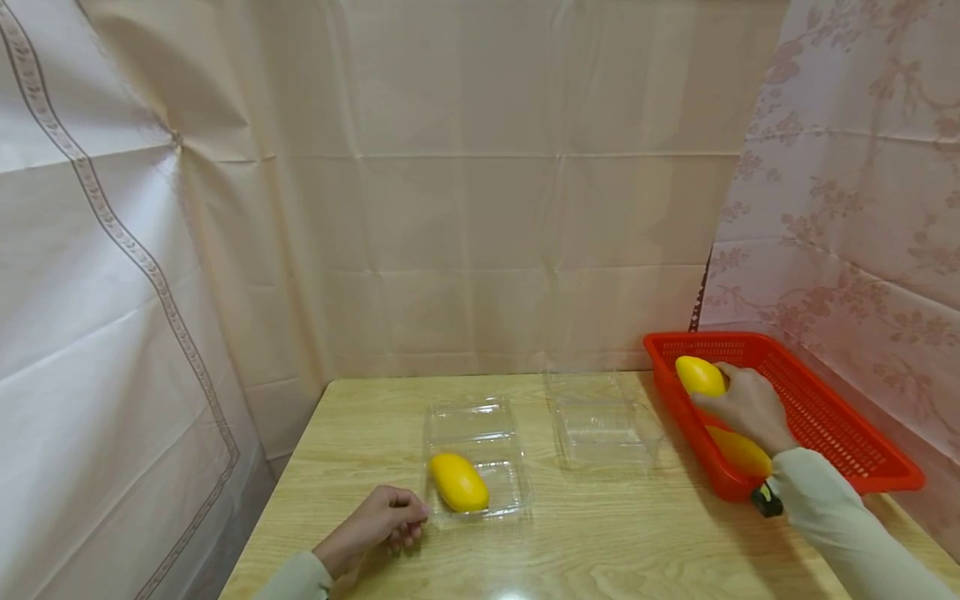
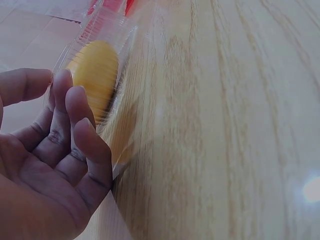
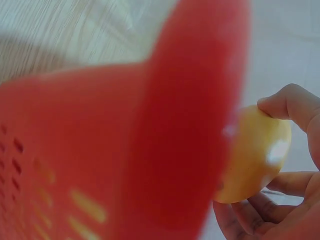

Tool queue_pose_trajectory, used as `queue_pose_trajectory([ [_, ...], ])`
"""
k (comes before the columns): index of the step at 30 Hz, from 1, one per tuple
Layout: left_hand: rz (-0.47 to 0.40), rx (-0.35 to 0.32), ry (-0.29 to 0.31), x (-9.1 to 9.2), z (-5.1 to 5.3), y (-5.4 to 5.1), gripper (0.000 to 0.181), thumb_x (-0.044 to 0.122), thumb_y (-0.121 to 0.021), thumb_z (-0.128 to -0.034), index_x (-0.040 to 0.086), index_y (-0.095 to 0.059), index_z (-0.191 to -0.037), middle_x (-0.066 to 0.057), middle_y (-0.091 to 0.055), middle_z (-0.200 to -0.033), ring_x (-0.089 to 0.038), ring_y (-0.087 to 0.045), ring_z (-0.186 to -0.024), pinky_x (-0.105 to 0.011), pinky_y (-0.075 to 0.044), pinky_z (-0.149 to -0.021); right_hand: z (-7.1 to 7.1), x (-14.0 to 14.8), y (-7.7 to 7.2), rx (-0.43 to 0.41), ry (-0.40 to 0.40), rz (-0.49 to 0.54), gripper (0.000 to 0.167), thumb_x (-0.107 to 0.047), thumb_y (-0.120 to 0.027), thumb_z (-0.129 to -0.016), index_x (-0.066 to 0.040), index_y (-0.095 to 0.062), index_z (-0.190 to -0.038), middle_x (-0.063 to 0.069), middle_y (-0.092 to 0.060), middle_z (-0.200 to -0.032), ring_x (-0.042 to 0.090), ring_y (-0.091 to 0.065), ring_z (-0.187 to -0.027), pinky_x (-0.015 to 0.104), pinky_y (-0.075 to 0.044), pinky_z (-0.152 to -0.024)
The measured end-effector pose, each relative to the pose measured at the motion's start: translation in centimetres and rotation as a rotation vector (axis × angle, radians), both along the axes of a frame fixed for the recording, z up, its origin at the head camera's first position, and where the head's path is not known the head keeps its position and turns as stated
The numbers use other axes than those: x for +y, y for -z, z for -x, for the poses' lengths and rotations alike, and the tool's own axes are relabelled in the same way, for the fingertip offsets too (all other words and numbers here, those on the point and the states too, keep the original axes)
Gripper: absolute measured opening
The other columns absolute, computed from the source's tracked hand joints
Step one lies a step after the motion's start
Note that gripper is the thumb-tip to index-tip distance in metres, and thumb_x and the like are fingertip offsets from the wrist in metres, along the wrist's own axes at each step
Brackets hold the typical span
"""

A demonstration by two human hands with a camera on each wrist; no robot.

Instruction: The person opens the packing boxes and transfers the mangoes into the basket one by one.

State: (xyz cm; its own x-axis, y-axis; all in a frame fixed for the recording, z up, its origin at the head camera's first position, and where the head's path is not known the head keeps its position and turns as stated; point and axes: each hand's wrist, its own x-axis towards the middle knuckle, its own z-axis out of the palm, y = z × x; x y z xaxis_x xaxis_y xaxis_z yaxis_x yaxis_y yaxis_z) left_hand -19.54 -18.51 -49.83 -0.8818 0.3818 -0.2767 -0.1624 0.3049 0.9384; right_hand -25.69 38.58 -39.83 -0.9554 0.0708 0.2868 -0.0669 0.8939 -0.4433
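Note:
My right hand [image 1: 750, 408] grips a yellow mango [image 1: 701, 377] over the red basket; in the right wrist view the thumb and fingers wrap around the mango [image 3: 257, 155], partly hidden by the basket rim. A second mango [image 1: 738, 452] lies inside the basket [image 1: 855, 433]. An opened clear plastic clamshell box [image 1: 506, 483] lies on the table with one mango [image 1: 459, 483] in its near half. At this box's near left edge, my left hand [image 1: 382, 521] pinches the rim between thumb and fingertips; the left wrist view shows the hand [image 2: 60, 165] close by the mango [image 2: 95, 75].
Another opened clear plastic box [image 1: 600, 425] stands between the first box and the basket. The wooden table [image 1: 360, 442] meets a hanging beige cloth [image 1: 465, 208] at the back. Patterned cloth [image 1: 862, 208] hangs along the right side.

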Motion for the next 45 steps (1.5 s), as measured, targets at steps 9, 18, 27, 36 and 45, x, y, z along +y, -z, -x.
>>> queue_pose_trajectory([
  [9, -0.010, -0.007, 0.004, -0.1, -0.2, 0.1, 0.026, 0.023, -0.066, -0.1010, -0.001, -0.070, -0.092, -0.003, -0.066, -0.074, -0.013, -0.057, -0.061, -0.025, -0.045, -0.053, -0.6, 1.9, 0.5, -0.047, 0.014, -0.021, 0.065, -0.038, -0.076, -0.088, 0.010, -0.058, -0.128, 0.013, -0.058, -0.086, 0.029, -0.051, -0.074, 0.034, -0.038, -0.060],
  [18, -0.035, -0.001, 0.009, -0.1, -0.1, 0.0, 0.027, 0.023, -0.066, -0.1006, -0.002, -0.070, -0.091, -0.003, -0.066, -0.074, -0.012, -0.057, -0.061, -0.024, -0.046, -0.053, -1.0, 3.7, 0.9, -0.062, 0.025, -0.038, 0.062, -0.036, -0.076, -0.088, 0.013, -0.057, -0.122, 0.010, -0.056, -0.080, 0.026, -0.049, -0.069, 0.033, -0.038, -0.058],
  [27, -0.034, -0.006, 0.000, 0.0, -0.3, 0.0, 0.027, 0.024, -0.067, -0.1001, -0.002, -0.070, -0.092, -0.003, -0.066, -0.075, -0.013, -0.057, -0.062, -0.024, -0.045, -0.053, -1.4, 5.3, 1.3, -0.118, 0.058, -0.050, 0.071, -0.041, -0.077, -0.089, 0.016, -0.053, -0.126, 0.015, -0.056, -0.084, 0.030, -0.051, -0.074, 0.034, -0.039, -0.059],
  [36, -0.026, -0.015, -0.005, 0.1, -0.2, -0.2, 0.027, 0.024, -0.067, -0.1006, -0.001, -0.070, -0.092, -0.003, -0.067, -0.076, -0.012, -0.058, -0.062, -0.024, -0.046, -0.053, -1.8, 6.8, 1.6, -0.168, 0.099, -0.044, 0.075, -0.045, -0.074, -0.090, 0.015, -0.050, -0.129, 0.020, -0.057, -0.090, 0.034, -0.052, -0.077, 0.038, -0.041, -0.058],
  [45, -0.015, -0.010, -0.010, 0.1, -0.2, -0.1, 0.028, 0.024, -0.066, -0.1010, -0.002, -0.071, -0.094, -0.003, -0.066, -0.076, -0.013, -0.057, -0.062, -0.025, -0.046, -0.054, -2.1, 8.0, 2.0, -0.223, 0.136, -0.017, 0.082, -0.047, -0.075, -0.088, 0.016, -0.046, -0.131, 0.026, -0.058, -0.098, 0.037, -0.052, -0.080, 0.043, -0.044, -0.062],
])
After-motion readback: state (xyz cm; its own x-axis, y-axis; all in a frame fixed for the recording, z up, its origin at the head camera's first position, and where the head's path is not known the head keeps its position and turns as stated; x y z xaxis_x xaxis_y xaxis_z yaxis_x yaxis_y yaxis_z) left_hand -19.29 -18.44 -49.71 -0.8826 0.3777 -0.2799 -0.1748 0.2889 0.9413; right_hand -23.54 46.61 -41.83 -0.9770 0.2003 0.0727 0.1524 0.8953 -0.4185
